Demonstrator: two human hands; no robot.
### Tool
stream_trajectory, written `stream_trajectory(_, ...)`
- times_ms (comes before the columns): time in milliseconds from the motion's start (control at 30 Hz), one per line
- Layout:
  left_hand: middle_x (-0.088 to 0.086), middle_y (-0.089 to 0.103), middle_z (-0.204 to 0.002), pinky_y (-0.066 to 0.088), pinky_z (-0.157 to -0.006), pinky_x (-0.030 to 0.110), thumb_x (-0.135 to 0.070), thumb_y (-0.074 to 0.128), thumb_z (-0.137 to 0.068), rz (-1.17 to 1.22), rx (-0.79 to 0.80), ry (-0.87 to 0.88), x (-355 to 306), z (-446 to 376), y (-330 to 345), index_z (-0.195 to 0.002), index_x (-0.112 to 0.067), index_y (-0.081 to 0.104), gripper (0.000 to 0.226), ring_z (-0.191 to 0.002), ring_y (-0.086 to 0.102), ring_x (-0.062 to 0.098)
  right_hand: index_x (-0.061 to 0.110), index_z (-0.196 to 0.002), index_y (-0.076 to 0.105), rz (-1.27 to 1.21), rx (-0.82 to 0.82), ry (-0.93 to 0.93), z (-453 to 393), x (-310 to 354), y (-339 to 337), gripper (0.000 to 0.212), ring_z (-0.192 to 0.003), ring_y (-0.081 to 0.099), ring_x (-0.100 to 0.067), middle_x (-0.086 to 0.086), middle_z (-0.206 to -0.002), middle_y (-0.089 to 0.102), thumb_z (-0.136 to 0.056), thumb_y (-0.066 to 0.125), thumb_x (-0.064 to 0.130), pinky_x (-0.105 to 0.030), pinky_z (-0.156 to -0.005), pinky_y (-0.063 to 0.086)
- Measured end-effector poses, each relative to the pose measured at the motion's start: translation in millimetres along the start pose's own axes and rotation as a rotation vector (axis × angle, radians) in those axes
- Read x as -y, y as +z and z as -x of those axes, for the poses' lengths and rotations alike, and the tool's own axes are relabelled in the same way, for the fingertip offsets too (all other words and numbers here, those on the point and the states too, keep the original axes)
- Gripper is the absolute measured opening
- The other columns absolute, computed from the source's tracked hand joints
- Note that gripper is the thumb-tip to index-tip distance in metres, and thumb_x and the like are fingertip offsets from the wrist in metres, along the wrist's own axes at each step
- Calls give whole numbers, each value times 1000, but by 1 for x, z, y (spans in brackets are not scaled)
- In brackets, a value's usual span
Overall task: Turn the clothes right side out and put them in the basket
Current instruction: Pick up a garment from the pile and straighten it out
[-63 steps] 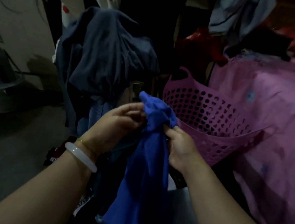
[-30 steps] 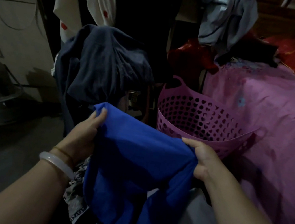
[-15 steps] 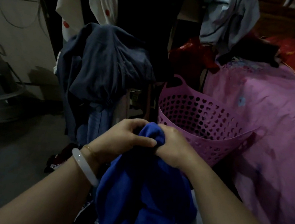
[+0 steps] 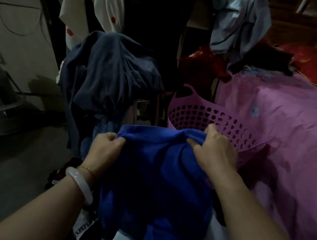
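A bright blue garment (image 4: 156, 172) hangs in front of me, held up by its top edge. My left hand (image 4: 105, 147) grips the edge at the left, fingers curled round the cloth. My right hand (image 4: 216, 148) grips the edge at the right, just in front of the basket. The pink perforated basket (image 4: 205, 114) stands behind the garment, against the bed; I see nothing inside it. The garment's lower part droops over other clothes below.
A pile of dark blue-grey clothes (image 4: 110, 76) is heaped at the left behind my hands. A bed with a pink cover (image 4: 295, 128) fills the right side. White and pale blue garments (image 4: 239, 19) hang above. More clothes (image 4: 85, 229) lie below.
Half a second ago both hands were bunched together on the garment's top. They have moved apart, spreading the blue cloth's top edge wide.
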State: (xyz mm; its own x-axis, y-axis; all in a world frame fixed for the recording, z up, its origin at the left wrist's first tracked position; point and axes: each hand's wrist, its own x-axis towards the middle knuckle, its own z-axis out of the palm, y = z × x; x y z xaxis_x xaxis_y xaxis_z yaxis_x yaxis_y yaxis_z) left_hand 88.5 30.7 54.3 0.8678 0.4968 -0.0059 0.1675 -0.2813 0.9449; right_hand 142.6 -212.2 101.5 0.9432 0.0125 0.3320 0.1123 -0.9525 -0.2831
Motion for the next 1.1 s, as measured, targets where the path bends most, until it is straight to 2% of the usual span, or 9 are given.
stream_trajectory(67, 10, 53, -59, 36, -49, 29, -15, 55, -85, -41, -59, 22, -13, 4, -2, -69, 4, 61, 26, -53, 49, 20, 10, -103, 55, -81, 77, 106, -2, -1, 3, 35, -83, 58, -30, -12, -94, 61, -91, 57, 44, -33, -65, 37)
stream_trajectory(200, 5, 64, -57, 41, -37, 16, -12, 60, -84, 65, 167, -46, -46, 32, 18, -72, -4, 68, 16, -40, 58, 11, 6, -101, 64, -966, 408, 381, 5, 23, 7, 25, -83, 60, -27, -10, -85, 64, -96, 55, 28, -33, -66, 46)
stream_trajectory(400, 19, 69, -102, 60, -79, 39, -9, 67, -84, 99, 430, 153, -67, 58, 41, -100, 1, 67, 19, -91, 70, 29, 6, -118, 66, -1437, 837, 302, 14, 42, -3, 57, -94, 70, -27, -12, -106, 73, -73, 78, 39, -36, -72, 57)
stream_trajectory(533, 1, 71, -106, 55, -87, 21, -1, 63, -85, -39, 662, 242, -63, 56, 32, -104, -15, 69, 24, -99, 67, 12, 7, -122, 60, -1410, 774, 189, 15, 35, -3, 69, -101, 68, -29, -14, -108, 72, -58, 84, 18, -39, -81, 55)
stream_trajectory(700, 5, 65, -101, 55, -80, 26, 16, 70, -71, 237, 398, 200, -49, 25, 14, -109, -10, 59, 48, -94, 63, 18, 1, -117, 63, -1513, 712, 252, 7, 33, -11, 30, -96, 68, -33, -19, -112, 69, -90, 55, -7, -39, -78, 57)
stream_trajectory(767, -3, 63, -117, 55, -88, 29, 10, 79, -63, 170, 577, 93, -31, 21, 13, -128, -23, 51, 78, -106, 62, 14, 4, -105, 66, -1622, 780, 172, 4, 38, -17, 23, -87, 71, -26, -15, -101, 72, -89, 53, -6, -35, -71, 59)
stream_trajectory(867, -13, 73, -107, 56, -83, 22, -4, 86, -59, 100, 800, 4, -14, 32, 22, -99, -36, 73, 53, -100, 68, 6, 7, -96, 70, -1729, 791, 90, -1, 42, -23, 19, -82, 73, -21, -9, -91, 75, -78, 62, 4, -29, -66, 58)
stream_trajectory(1000, 4, 77, -96, 57, -68, 24, -7, 81, -57, 335, 592, 20, -18, 28, 21, -88, -21, 77, 35, -90, 73, 21, 11, -108, 67, -1223, 409, 215, -8, 25, -11, 20, -90, 69, -28, -9, -102, 73, -88, 65, 8, -34, -71, 57)
stream_trajectory(1100, 7, 76, -100, 58, -69, 25, -8, 81, -59, 409, 581, 21, -29, 23, 12, -93, -17, 76, 36, -91, 73, 23, 21, -141, 43, -910, 427, 266, -8, 11, 2, 63, -117, 56, -25, -5, -139, 52, -86, 72, 28, -38, -95, 49)
